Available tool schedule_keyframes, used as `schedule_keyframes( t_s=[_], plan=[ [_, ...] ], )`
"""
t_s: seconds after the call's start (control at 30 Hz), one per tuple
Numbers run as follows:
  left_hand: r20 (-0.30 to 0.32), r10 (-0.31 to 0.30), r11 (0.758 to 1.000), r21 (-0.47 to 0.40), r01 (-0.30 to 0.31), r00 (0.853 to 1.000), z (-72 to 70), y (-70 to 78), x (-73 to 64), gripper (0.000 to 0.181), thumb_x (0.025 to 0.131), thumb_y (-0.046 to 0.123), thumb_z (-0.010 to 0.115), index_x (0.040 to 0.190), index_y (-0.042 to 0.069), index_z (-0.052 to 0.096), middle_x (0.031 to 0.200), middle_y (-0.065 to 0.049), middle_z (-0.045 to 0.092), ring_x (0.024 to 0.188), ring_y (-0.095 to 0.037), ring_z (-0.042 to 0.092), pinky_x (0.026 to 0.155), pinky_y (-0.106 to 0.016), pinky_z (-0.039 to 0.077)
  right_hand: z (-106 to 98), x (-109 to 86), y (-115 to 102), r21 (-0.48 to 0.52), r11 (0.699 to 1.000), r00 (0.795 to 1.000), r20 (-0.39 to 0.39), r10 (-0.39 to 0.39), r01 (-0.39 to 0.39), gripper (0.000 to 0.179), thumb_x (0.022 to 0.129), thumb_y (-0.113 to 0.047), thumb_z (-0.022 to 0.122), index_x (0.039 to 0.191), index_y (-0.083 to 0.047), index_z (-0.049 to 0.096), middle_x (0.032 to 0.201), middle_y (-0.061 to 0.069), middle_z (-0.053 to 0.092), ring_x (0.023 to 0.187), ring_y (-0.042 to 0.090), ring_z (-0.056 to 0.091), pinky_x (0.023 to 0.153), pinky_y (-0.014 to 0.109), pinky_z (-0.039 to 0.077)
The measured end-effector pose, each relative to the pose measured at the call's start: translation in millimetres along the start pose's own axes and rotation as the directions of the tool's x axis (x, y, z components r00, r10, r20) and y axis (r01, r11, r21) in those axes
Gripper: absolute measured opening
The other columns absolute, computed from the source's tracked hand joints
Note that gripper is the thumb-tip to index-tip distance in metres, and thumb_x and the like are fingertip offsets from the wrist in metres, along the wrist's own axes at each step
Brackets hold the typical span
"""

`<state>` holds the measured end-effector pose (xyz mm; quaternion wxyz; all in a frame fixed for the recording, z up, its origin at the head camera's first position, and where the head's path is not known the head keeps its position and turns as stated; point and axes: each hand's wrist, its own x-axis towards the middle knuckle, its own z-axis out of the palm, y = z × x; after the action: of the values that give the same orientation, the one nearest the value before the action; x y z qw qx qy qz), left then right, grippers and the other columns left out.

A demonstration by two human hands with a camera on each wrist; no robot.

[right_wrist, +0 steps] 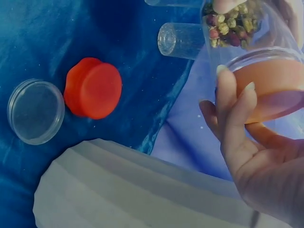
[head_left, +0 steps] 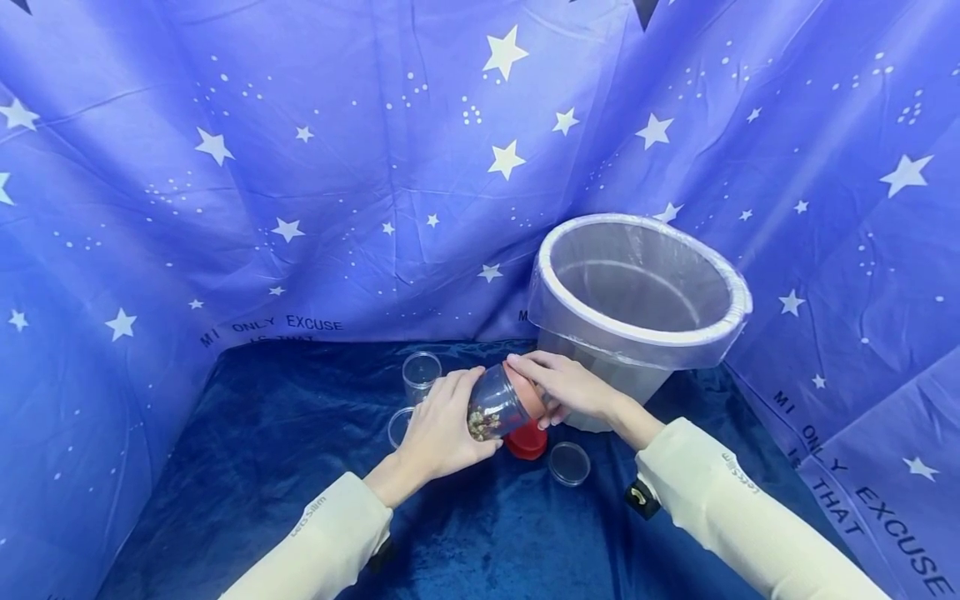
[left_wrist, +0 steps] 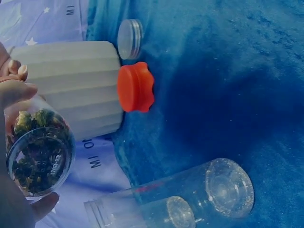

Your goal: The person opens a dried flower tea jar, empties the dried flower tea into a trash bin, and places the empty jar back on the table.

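Observation:
A clear jar (head_left: pixel 495 404) with dried flower buds (right_wrist: pixel 232 26) inside is held tilted above the table, its orange lid (head_left: pixel 527 392) facing right. My left hand (head_left: pixel 442 425) grips the jar's body near its base. The fingers and thumb of my right hand (head_left: pixel 566 387) curl round the orange lid. In the left wrist view the jar's round bottom (left_wrist: pixel 40 161) faces the camera, dark contents showing through it. A red lid (head_left: pixel 527 440) with a scalloped edge lies on the cloth below the jar, beside a clear round lid (head_left: pixel 570 464).
Two open clear jars stand behind my left hand, the farther jar (head_left: pixel 422 371) and a nearer jar (head_left: pixel 399 427) partly hidden by it. A ribbed bin (head_left: pixel 633 337) lined with a plastic bag stands at the back right. Dark blue cloth (head_left: pixel 480 533) covers the table; a starry curtain (head_left: pixel 337 167) surrounds it.

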<state>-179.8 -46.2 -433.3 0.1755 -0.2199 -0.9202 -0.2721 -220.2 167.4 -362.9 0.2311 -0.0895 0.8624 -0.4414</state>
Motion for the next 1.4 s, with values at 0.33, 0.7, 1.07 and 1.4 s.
schedule_keyframes(
  t_s=[0.33,0.7,1.07,1.4],
  plan=[
    [0.057,0.005,0.999,-0.054,-0.002,0.998,1.7,-1.8,-2.9,0.093,0.063,0.047,0.086,0.139,0.012,0.046,0.125,-0.007,0.059,0.109,-0.025,0.06,0.089,-0.045,0.054,-3,-3.6,6,-0.037,0.991,0.991,0.04,-0.124,0.126,0.052,0.097,-0.047,0.056,0.141,-0.02,0.048,0.094,0.008,0.062,0.062,0.02,0.056,0.055,0.03,0.048],
    [0.105,-0.063,0.984,-0.162,0.079,0.992,0.1,-4.0,-2.4,0.094,0.066,0.051,0.084,0.14,0.011,0.044,0.127,-0.007,0.059,0.112,-0.024,0.06,0.094,-0.045,0.052,-9,-7.0,2,0.014,0.986,0.979,0.116,-0.167,0.166,0.066,0.096,-0.043,0.059,0.151,-0.021,0.032,0.14,0.018,0.05,0.094,0.022,0.06,0.071,0.033,0.053],
    [0.076,-0.037,0.989,-0.138,0.048,0.996,1.3,0.6,-2.3,0.092,0.063,0.049,0.085,0.138,0.011,0.047,0.126,-0.006,0.061,0.112,-0.024,0.06,0.094,-0.043,0.052,-15,-3.4,1,0.035,0.999,0.987,0.158,-0.032,0.027,0.058,0.099,-0.054,0.046,0.145,-0.019,0.044,0.138,0.015,0.052,0.107,0.027,0.064,0.08,0.042,0.059],
    [0.035,-0.052,0.993,-0.109,0.055,0.998,2.8,2.2,-1.2,0.092,0.061,0.048,0.085,0.137,0.012,0.048,0.126,-0.007,0.061,0.111,-0.025,0.061,0.092,-0.043,0.053,-16,-1.8,-1,0.043,0.999,0.991,0.132,0.004,-0.01,0.064,0.095,-0.055,0.053,0.151,-0.025,0.04,0.141,0.013,0.055,0.1,0.024,0.069,0.083,0.045,0.058]
  ],
)
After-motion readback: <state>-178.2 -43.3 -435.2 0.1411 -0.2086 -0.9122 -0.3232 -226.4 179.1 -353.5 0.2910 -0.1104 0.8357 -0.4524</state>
